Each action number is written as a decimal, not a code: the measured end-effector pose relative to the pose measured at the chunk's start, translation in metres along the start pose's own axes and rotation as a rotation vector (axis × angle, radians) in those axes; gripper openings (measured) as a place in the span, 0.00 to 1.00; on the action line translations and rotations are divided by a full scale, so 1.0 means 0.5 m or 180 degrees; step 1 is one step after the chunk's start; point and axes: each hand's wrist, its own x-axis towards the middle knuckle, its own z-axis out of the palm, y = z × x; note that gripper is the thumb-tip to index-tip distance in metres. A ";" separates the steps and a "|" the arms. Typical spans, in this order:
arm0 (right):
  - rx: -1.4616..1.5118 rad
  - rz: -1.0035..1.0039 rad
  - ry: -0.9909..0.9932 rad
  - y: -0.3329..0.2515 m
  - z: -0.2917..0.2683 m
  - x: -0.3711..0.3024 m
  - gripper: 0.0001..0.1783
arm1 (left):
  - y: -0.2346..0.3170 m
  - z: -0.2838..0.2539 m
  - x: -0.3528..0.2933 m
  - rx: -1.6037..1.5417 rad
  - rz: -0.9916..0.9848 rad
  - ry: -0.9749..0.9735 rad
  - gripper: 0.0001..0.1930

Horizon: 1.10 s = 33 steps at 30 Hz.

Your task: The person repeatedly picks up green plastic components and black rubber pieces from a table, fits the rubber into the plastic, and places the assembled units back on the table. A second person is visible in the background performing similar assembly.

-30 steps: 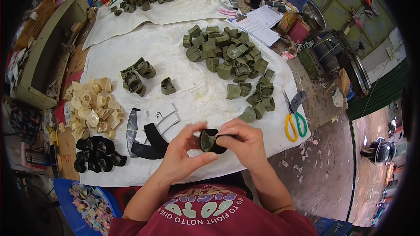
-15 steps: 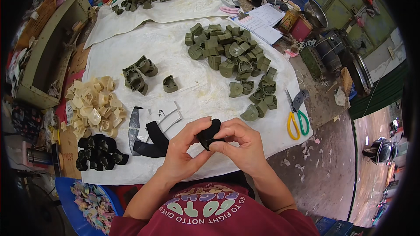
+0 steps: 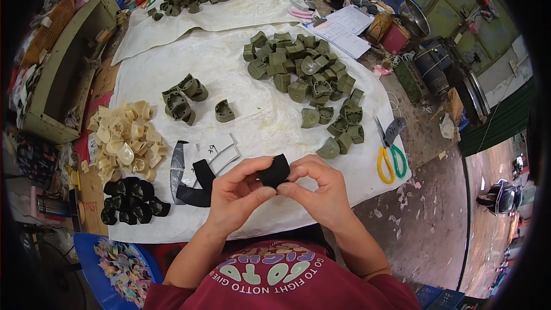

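Above the near part of the white-covered table, both hands are closed on a small block shoe heel covered in black fabric (image 3: 275, 170). My left hand (image 3: 236, 195) grips its left side between thumb and fingers. My right hand (image 3: 315, 188) pinches its lower right edge with thumb and forefinger. Just left of the hands lie curved black fabric pieces (image 3: 198, 195), by a white paper pattern (image 3: 222, 158) and a long, narrow dark piece (image 3: 178, 163). Finished-looking black heels (image 3: 133, 201) stand grouped at the near left. The heel's underside is hidden by my fingers.
Beige heels (image 3: 126, 140) are heaped at the left; olive heels (image 3: 298, 63) form a big pile at the far right, several more (image 3: 183, 99) standing left of centre. Scissors (image 3: 385, 158) lie near the right edge. A blue tub of scraps (image 3: 92, 264) stands below left.
The black heel has been turned in my fingers, so its broad fabric-covered face now shows. My left thumb and fingers have shifted along it, and my right hand still pinches the edge.
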 end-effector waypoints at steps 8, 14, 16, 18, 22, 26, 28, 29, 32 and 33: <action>0.1454 0.0143 -0.0179 -0.003 0.019 0.010 0.20 | 0.011 -0.005 -0.013 -0.1506 -0.0692 0.0017 0.25; 0.0627 -0.0055 -0.0206 -0.004 -0.003 0.016 0.19 | -0.025 -0.023 -0.016 -0.1184 -0.0718 0.0021 0.24; 0.0243 -0.0119 -0.0073 0.000 0.002 0.028 0.18 | -0.021 -0.018 -0.002 -0.1296 -0.0758 0.0012 0.24; 0.0541 -0.0004 0.0084 0.030 0.008 0.042 0.09 | -0.037 -0.029 0.000 -0.1181 -0.0843 0.0234 0.23; 0.0317 -0.0326 -0.0507 -0.001 0.007 0.048 0.18 | -0.001 -0.035 -0.010 -0.0946 -0.0620 0.0335 0.30; -0.0458 -0.0426 -0.0129 -0.006 0.041 0.066 0.16 | -0.010 0.003 -0.004 0.2040 -0.0106 0.0335 0.16; -0.0450 -0.0300 0.0200 0.010 0.066 0.053 0.16 | -0.051 0.002 0.001 0.2643 -0.0311 0.0477 0.14; -0.0410 -0.0236 0.0444 0.023 0.077 0.048 0.16 | -0.042 0.025 -0.009 0.1984 -0.0207 0.0735 0.14; -0.0314 -0.0143 0.0886 0.043 0.107 0.049 0.16 | -0.043 0.025 -0.005 0.1612 0.0348 0.0837 0.15; 0.0075 0.0019 0.0953 0.006 0.108 0.038 0.16 | -0.051 0.017 -0.002 0.1716 0.0541 0.0781 0.15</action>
